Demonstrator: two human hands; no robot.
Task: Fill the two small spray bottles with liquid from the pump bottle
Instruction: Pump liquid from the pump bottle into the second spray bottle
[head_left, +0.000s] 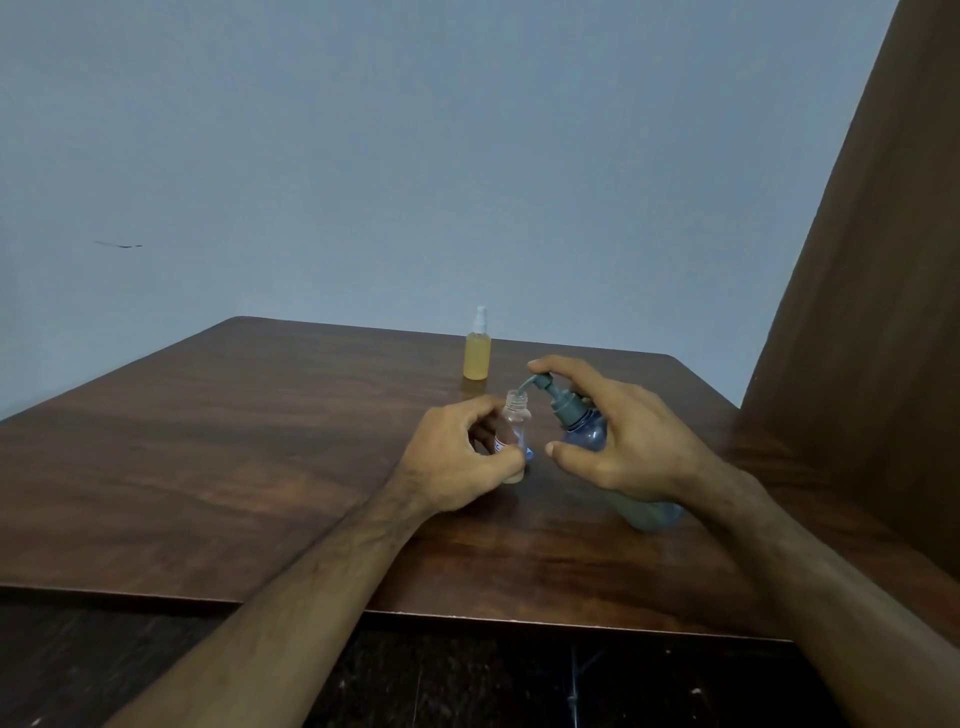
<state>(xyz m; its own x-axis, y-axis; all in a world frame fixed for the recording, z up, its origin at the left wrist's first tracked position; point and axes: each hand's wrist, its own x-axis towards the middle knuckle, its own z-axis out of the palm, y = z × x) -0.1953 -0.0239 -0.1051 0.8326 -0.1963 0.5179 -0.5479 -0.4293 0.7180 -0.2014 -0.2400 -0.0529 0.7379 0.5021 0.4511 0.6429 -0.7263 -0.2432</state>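
— The left hand (457, 457) pinches a clear, uncapped little bottle (514, 434) upright on the glossy wood-grain table (208, 467).
— At its three o'clock, the right hand (623, 436) curls round the translucent blue pump bottle (587, 431), forefinger pressing the pump. At twelve, farther off, stands a capped amber spray bottle (477, 353).

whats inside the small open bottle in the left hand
A thin pale layer shows at the bottom of the open bottle; the left hand covers its lower middle.
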